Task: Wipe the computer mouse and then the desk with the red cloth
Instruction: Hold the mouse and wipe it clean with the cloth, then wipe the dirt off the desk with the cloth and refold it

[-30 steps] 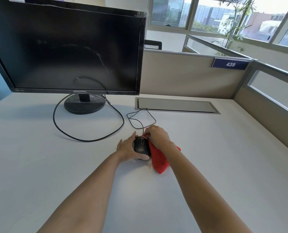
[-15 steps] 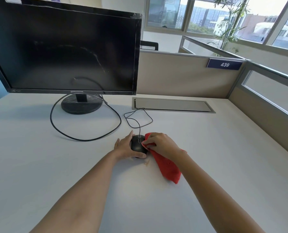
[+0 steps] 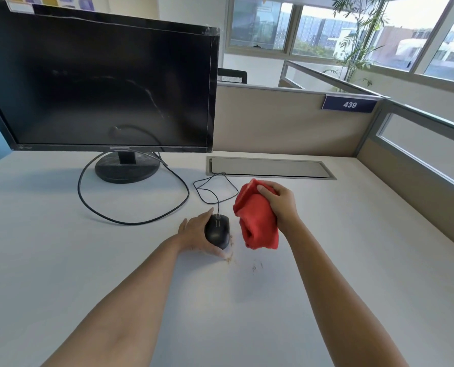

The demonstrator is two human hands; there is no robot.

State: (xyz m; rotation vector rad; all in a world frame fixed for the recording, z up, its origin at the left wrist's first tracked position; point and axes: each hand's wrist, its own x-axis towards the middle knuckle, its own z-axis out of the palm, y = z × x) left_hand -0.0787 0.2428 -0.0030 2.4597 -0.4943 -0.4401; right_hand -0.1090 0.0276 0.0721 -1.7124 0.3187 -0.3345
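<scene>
A: What does the room show?

B: A pale table [image 3: 61, 260] in a cubicle with beige partitions, a dark monitor [image 3: 101, 83] at the back left, windows beyond.

A: And the hands?

B: The left hand [image 3: 194, 234] cups the black mouse [image 3: 217, 231] on the table, its grip closed around it. The right hand [image 3: 281, 205] is closed on the bunched red cloth [image 3: 255, 221], just right of the mouse and apart from it.

A: Anything unclear?

B: Faint marks on the table near the mouse; I cannot tell what they are.
</scene>
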